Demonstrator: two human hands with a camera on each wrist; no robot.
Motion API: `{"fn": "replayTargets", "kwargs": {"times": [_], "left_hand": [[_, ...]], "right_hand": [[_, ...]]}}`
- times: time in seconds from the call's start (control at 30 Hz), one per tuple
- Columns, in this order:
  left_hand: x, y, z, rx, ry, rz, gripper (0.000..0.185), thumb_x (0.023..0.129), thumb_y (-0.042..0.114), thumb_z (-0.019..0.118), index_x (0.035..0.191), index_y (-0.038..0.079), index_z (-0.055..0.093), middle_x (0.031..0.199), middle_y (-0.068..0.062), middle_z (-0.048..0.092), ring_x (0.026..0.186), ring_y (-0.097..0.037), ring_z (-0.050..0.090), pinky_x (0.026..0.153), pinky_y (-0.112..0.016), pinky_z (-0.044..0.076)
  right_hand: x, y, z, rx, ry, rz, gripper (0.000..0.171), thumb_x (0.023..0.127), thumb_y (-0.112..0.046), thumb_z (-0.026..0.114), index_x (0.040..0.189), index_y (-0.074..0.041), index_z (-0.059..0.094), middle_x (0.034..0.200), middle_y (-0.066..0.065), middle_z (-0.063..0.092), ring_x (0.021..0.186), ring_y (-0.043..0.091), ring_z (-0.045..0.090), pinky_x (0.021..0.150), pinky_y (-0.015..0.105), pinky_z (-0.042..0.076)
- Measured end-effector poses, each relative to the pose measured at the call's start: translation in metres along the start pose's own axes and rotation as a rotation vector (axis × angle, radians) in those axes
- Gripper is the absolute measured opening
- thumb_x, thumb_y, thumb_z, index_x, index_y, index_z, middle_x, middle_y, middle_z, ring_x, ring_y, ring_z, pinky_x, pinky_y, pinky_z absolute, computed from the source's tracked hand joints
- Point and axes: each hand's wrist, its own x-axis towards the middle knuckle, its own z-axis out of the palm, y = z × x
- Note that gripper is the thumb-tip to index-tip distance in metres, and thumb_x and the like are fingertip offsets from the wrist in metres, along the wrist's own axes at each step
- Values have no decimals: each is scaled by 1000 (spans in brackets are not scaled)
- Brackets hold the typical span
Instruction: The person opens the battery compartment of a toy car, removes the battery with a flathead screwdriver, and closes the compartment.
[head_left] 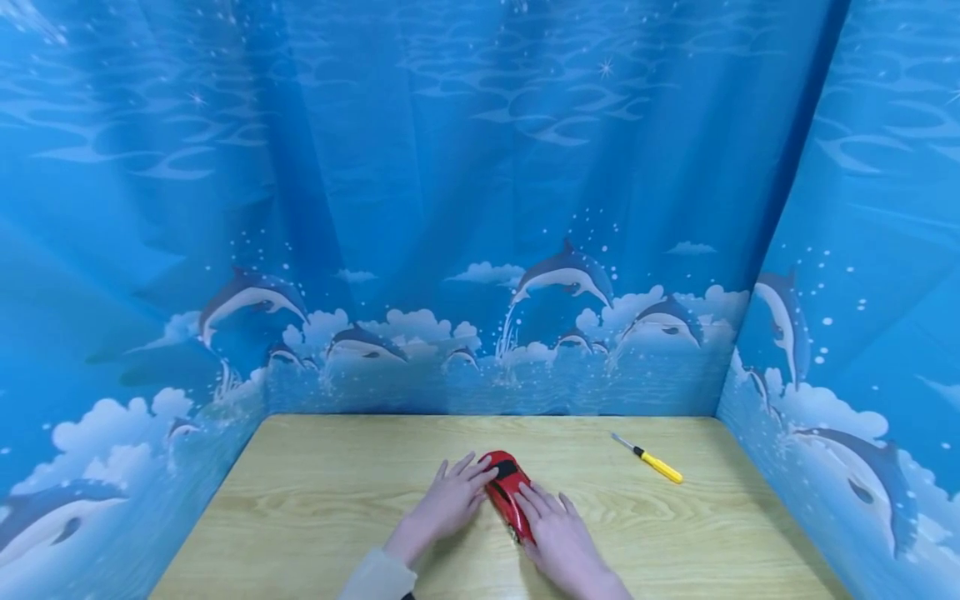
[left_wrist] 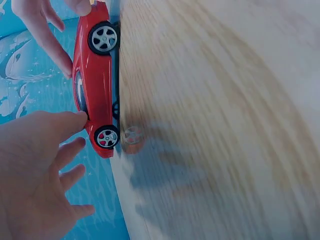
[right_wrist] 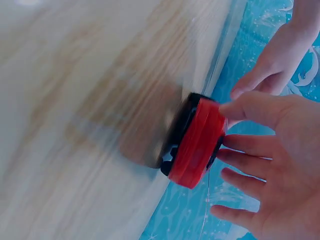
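Note:
A red toy car (head_left: 501, 458) with dark windows and silver-spoked wheels stands on the wooden table, set at a slant. My left hand (head_left: 447, 500) reaches over its far end from the left. In the left wrist view, the thumb touches the car near its window while the other fingers are spread beyond it. At the near end is my right hand (head_left: 558, 533), its extended fingers resting along the car's right side and roof. The right wrist view shows the thumb at the car's upper edge, with the fingers loosely spread.
To the right on the table (head_left: 337, 500) lies a screwdriver (head_left: 660, 467) with a yellow and black handle, its metal tip pointing to the back left. Blue curtains (head_left: 480, 208) printed with dolphins hang behind the table and at both sides.

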Motion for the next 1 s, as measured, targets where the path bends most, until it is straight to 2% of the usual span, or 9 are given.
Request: {"fn": "replayTargets", "kwargs": {"times": [0.1,0.23,0.4,0.53,0.73,1.0], "left_hand": [[-3,-1,0,-3,9,2,43,99,21,63,142,16,59,154,-6,49,146,-36,38,112,-71,29],[-7,-3,0,-15,-28,-20,43,99,23,63,142,18,59,154,-5,50,146,-34,38,115,-69,27],[-14,-4,1,-37,-77,-44,46,102,28,60,147,22,55,156,-3,47,148,-33,36,116,-68,24],[-20,-4,0,-24,-82,-31,46,102,29,60,148,26,54,154,-1,49,147,-32,37,116,-69,25],[-29,-3,-4,-2,-77,-10,43,101,28,62,144,29,58,147,5,57,143,-31,43,115,-68,28],[-41,-2,-7,-3,-69,36,39,101,27,62,141,30,61,145,8,58,140,-32,48,115,-68,27]], "right_hand": [[-2,4,0,13,8,9,54,79,-19,79,130,-6,67,138,7,64,129,29,57,99,56,50],[-2,9,-2,38,-21,24,52,81,-9,77,132,-8,67,139,5,64,130,30,56,101,58,49],[-2,16,-3,47,-83,43,55,83,-2,76,136,-13,66,141,3,62,130,30,55,101,57,50],[-2,22,-3,65,-91,39,54,85,1,75,136,-15,66,141,3,62,126,29,59,98,53,52],[-4,34,-4,182,-66,-12,51,85,2,74,134,-13,67,140,5,63,123,30,62,95,51,54],[-4,45,-4,323,-112,-46,57,84,2,75,137,-15,65,138,6,64,122,31,63,98,51,54]]}}
